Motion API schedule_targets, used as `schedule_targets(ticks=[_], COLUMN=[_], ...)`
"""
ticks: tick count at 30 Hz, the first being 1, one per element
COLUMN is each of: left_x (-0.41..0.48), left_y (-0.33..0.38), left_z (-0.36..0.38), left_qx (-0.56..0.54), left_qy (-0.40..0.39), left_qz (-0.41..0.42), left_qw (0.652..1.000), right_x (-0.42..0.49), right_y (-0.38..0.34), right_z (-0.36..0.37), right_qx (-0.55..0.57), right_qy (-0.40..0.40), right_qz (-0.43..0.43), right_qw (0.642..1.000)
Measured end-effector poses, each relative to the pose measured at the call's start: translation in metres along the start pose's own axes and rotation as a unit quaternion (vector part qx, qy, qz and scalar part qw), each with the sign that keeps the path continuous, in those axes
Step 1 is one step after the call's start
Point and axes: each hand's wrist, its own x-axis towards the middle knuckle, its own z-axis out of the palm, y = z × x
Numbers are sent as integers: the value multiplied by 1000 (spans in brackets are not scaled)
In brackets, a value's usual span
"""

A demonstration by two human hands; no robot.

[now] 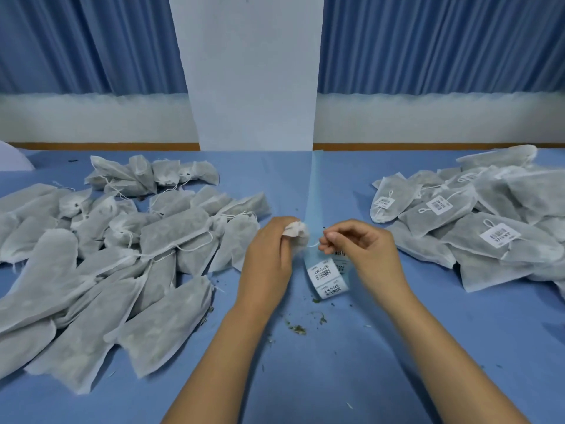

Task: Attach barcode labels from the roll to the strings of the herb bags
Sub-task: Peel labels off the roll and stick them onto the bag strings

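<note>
My left hand (270,250) grips the gathered neck of a white herb bag (296,229), most of the bag hidden behind the hand. Its thin white string (312,245) runs right to my right hand (359,244), whose thumb and fingers pinch the string's end. Just below and between the hands lies the barcode label roll (327,278), with two printed labels facing up. Its pale blue backing strip (315,191) trails away toward the wall. A label edge shows under my right fingers; whether it is held I cannot tell.
A heap of unlabelled herb bags (101,255) covers the left of the blue table (305,377). Bags with barcode labels on their strings (477,218) pile up at the right. Loose herb crumbs (298,328) lie between my forearms. Blue curtains and a white pillar stand behind.
</note>
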Motion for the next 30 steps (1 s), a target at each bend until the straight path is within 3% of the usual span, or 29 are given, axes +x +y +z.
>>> schedule_targets(ticks=[3, 8, 12, 17, 21, 30], left_x=[-2, -2, -4, -5, -5, -3], left_y=[1, 2, 1, 3, 6, 5], left_z=[1, 4, 4, 6, 4, 1], left_qx=[-2, 33, -10, -26, -85, -73], left_qy=[-13, -92, -75, -40, -17, -16], left_qz=[-1, 74, 69, 66, 39, 55], left_qw=[1000, 992, 995, 997, 996, 996], right_x=[-4, -10, -10, -8, -8, -6], right_y=[1, 6, 5, 3, 3, 2], right_z=[4, 17, 14, 4, 2, 0], right_qx=[6, -62, -63, -147, -148, -134], right_qy=[-9, -33, -19, -18, -92, -59], right_qz=[-22, -53, -52, -113, -79, -46], right_qw=[1000, 996, 996, 982, 982, 988])
